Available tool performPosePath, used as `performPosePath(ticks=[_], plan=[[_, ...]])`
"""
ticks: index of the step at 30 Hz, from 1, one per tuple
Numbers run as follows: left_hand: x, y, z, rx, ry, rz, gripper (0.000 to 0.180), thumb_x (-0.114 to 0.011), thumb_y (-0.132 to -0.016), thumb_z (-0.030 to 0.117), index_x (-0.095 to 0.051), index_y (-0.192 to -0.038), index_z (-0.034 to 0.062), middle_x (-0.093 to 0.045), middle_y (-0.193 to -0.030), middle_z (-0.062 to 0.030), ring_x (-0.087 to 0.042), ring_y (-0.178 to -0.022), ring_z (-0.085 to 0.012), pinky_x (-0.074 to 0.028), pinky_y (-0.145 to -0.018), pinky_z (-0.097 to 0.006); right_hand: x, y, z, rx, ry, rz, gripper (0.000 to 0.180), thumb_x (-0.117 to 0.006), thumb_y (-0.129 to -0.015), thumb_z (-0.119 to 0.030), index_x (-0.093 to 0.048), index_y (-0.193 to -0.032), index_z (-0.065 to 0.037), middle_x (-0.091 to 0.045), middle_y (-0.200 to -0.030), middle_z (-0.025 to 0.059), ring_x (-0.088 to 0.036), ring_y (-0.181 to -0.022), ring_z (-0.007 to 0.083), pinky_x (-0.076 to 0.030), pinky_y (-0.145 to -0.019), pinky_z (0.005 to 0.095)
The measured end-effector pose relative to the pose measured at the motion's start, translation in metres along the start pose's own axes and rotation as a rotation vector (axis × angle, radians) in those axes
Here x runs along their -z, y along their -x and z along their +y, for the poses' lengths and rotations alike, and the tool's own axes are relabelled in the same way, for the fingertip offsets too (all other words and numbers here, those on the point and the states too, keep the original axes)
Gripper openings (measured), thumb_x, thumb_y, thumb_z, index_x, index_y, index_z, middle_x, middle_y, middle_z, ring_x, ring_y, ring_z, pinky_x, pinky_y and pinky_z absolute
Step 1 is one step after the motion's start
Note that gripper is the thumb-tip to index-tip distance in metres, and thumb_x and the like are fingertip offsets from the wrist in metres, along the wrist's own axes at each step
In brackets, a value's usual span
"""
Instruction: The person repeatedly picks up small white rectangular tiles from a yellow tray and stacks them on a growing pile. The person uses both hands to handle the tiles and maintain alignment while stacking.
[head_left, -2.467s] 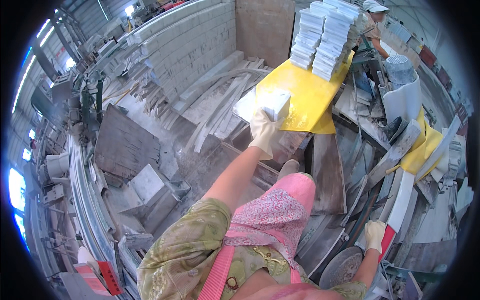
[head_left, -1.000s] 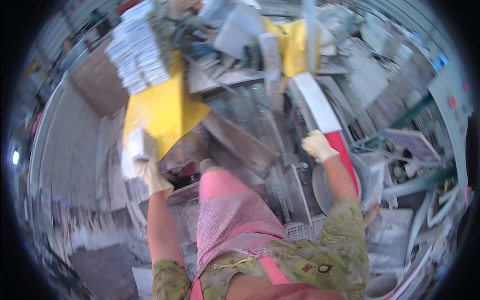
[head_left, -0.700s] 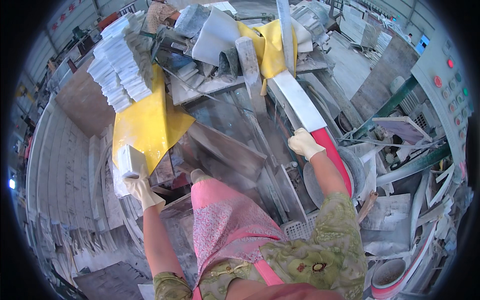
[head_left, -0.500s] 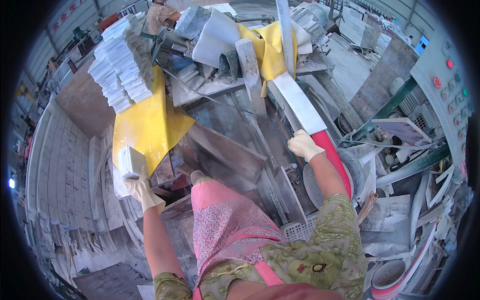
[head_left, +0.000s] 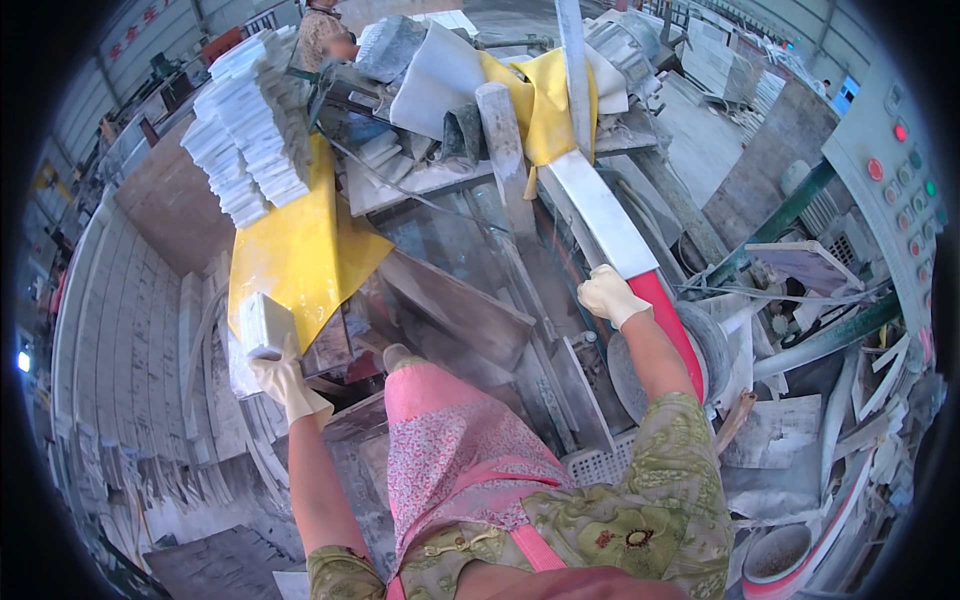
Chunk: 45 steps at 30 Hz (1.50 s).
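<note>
My left hand (head_left: 282, 380), in a pale rubber glove, grips a small stack of white stone tiles (head_left: 266, 326) from its near side. That stack is at the near corner of a yellow sheet (head_left: 285, 255). My right hand (head_left: 608, 297), gloved alike, is closed like a fist beside a red belt (head_left: 668, 318) that runs out from under a long white cover (head_left: 600, 212). Whatever its fingers may hold is hidden from above. A grey wheel (head_left: 715, 350) lies at the belt's near end.
Piled white tiles (head_left: 250, 130) stand on the far part of the yellow sheet. At right is a control panel (head_left: 900, 180) with coloured buttons. Wooden boards (head_left: 455, 305) slope between my arms. Stone offcuts (head_left: 780, 430) lie low at right. Another person (head_left: 325, 35) is at the back.
The whole view has shifted slightly. Both hands keep their places beside the tile stack and the red belt. The person at the back has changed posture a little.
</note>
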<state>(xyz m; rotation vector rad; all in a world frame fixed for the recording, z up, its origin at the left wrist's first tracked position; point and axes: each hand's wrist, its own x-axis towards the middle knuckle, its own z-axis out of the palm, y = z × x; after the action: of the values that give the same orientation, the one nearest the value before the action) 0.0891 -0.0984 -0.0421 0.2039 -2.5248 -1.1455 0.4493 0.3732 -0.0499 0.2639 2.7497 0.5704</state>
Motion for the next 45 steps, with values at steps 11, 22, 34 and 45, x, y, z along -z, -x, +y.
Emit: performPosePath(ticks=[11, 22, 34, 45], plan=[[0.000, 0.002, -0.001, -0.034, 0.037, 0.004, 0.074, -0.086, -0.069, 0.047, -0.051, -0.107, -0.0063, -0.062, -0.110, -0.0256, -0.061, -0.100, -0.0393, -0.047, -0.092, -0.043, -0.009, -0.001, 0.000, -0.017, 0.032, 0.074, 0.014, -0.064, -0.081, -0.016, -0.078, -0.077, -0.016, -0.075, -0.079, 0.0027, -0.072, -0.082, 0.0205, -0.049, -0.075, 0.0339], [-0.003, -0.001, -0.006, -0.041, 0.028, -0.005, 0.079, -0.086, -0.069, 0.047, -0.050, -0.114, -0.0075, -0.061, -0.114, -0.0261, -0.061, -0.103, -0.0400, -0.046, -0.094, -0.043, -0.009, -0.001, 0.000, -0.018, 0.005, 0.059, 0.016, -0.062, -0.082, -0.014, -0.078, -0.079, -0.013, -0.075, -0.081, 0.0055, -0.072, -0.084, 0.0216, -0.050, -0.078, 0.0347], [0.008, 0.008, 0.011, -0.022, 0.020, -0.019, 0.078, -0.085, -0.069, 0.046, -0.050, -0.113, -0.0073, -0.062, -0.111, -0.0276, -0.062, -0.101, -0.0398, -0.048, -0.092, -0.043, -0.019, -0.002, 0.002, -0.030, -0.061, 0.182, 0.015, -0.062, -0.078, -0.014, -0.075, -0.071, -0.013, -0.073, -0.075, 0.0070, -0.072, -0.079, 0.0238, -0.051, -0.077, 0.0363], [0.012, 0.013, 0.018, -0.001, 0.070, -0.016, 0.074, -0.087, -0.070, 0.042, -0.051, -0.113, -0.0064, -0.063, -0.111, -0.0260, -0.062, -0.100, -0.0374, -0.047, -0.093, -0.042, -0.022, -0.002, 0.003, -0.033, -0.063, 0.197, 0.015, -0.063, -0.077, -0.014, -0.075, -0.069, -0.014, -0.073, -0.072, 0.0074, -0.072, -0.076, 0.0242, -0.050, -0.076, 0.0372]])
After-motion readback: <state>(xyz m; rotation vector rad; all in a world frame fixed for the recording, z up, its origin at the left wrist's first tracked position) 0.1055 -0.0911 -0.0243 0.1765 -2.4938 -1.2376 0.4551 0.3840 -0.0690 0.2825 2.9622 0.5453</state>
